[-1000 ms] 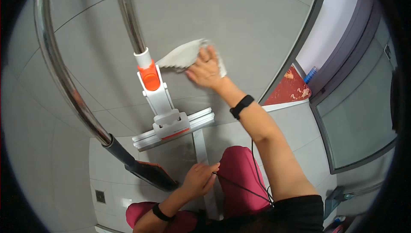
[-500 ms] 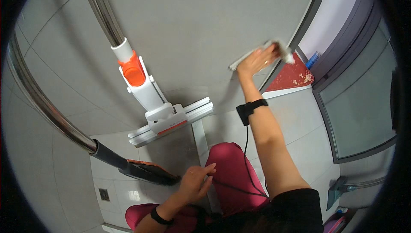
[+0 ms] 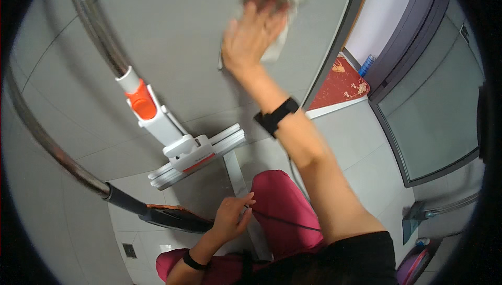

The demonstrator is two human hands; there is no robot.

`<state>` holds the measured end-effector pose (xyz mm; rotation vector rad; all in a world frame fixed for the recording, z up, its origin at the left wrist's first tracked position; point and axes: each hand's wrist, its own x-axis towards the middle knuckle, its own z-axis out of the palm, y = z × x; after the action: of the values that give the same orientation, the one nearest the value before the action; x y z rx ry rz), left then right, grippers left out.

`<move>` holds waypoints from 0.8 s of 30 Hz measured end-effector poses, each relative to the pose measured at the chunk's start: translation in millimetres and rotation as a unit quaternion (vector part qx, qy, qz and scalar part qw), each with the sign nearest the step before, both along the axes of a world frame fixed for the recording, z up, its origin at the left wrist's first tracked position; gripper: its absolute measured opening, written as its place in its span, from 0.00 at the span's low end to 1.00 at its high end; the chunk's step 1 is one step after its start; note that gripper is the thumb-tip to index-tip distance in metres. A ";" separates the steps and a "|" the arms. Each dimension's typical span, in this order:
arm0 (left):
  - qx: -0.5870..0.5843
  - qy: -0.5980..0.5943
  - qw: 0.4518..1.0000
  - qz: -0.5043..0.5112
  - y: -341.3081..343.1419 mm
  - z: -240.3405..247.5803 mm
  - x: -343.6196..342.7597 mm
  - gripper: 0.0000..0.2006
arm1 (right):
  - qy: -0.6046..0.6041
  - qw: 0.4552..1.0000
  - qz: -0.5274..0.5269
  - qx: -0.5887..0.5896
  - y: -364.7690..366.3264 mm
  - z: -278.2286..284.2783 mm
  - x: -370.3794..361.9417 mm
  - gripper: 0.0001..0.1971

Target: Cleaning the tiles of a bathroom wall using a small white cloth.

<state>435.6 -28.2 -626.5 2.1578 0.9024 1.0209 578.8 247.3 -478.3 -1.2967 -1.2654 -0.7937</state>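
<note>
My right hand (image 3: 251, 39), blurred by motion, presses a pale cloth (image 3: 278, 48) with dark and reddish patches against the grey tiled wall (image 3: 188, 28). The cloth sticks out past the fingers on the right side. Low in front of me, my left hand (image 3: 231, 216) hovers beside my knee in pink trousers, its fingers loosely apart and nothing in it. Left of the right hand, a mop head (image 3: 196, 157), white with an orange clip (image 3: 142, 104), leans at the wall on a metal pole (image 3: 97, 23).
A second metal pole (image 3: 57, 149) with a dark end curves along the left. To the right are a dark-framed edge (image 3: 340, 39), a red worn ledge (image 3: 340, 86) with a blue can (image 3: 367, 65), and a frosted-glass door (image 3: 434, 112). A floor drain (image 3: 129, 250) lies lower left.
My right hand has swept the cloth up and left across the wall, away from the dark-framed edge. My left hand stays near the knee. The whole view has shifted slightly.
</note>
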 end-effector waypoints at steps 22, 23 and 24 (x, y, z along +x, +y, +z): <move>-0.096 0.103 0.989 -0.046 -32.8 13.0 -2.7 0.25 | 0.123 0.980 0.146 -0.049 -4.1 -233.6 95.5 0.27; -0.097 0.103 0.989 -0.047 -33.4 15.6 -1.4 0.25 | 0.046 0.981 0.156 -0.106 -4.5 -222.2 82.4 0.25; -0.071 0.098 0.992 -0.039 -31.8 18.4 0.4 0.23 | -0.031 0.972 0.172 -0.156 -7.0 -205.7 65.2 0.23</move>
<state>436.0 -60.0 -608.1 2.1794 0.9420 0.6944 644.0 240.3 -684.0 -1.2535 -1.6586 -0.4006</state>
